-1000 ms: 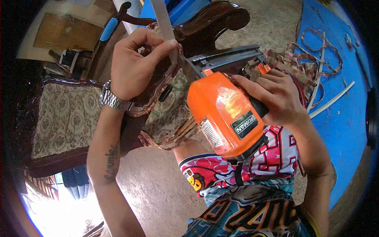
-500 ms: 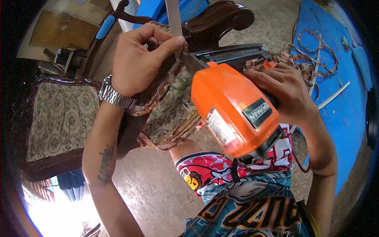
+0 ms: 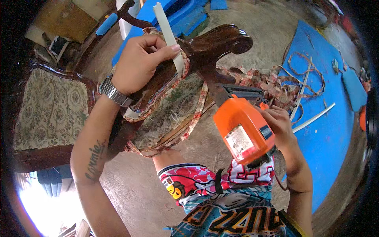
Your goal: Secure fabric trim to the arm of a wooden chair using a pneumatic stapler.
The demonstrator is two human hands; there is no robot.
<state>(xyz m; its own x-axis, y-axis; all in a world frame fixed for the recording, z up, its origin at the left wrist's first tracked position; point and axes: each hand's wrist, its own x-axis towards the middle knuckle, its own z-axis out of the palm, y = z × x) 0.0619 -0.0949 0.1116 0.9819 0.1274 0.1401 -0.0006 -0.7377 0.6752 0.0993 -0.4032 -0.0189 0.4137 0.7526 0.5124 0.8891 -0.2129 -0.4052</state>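
My left hand (image 3: 136, 67), with a metal watch on its wrist, pinches a pale flat strip (image 3: 167, 31) between thumb and fingers. The strip's lower end lies along the edge of a dark carved wooden chair frame (image 3: 197, 49), and its upper end sticks up free. Frayed, patterned fabric edging (image 3: 200, 108) runs round the frame's opening. In my right hand (image 3: 278, 122) is an orange staple gun (image 3: 237, 118), gripped by its handle. Its nose stands apart from the strip, to the right, beside a wooden leg or support of the frame.
A blue sheet (image 3: 323, 146) on the right bears cords, pale strips (image 3: 316, 117) and fabric scraps (image 3: 272, 85). At left stands a wooden piece with a floral upholstered panel (image 3: 51, 106). Blue foam (image 3: 185, 19) lies beyond the frame.
The staple gun has drawn back from the strip, moving right and down. My left hand still pinches the strip, whose free upper end now leans further left. The view has shifted slightly.
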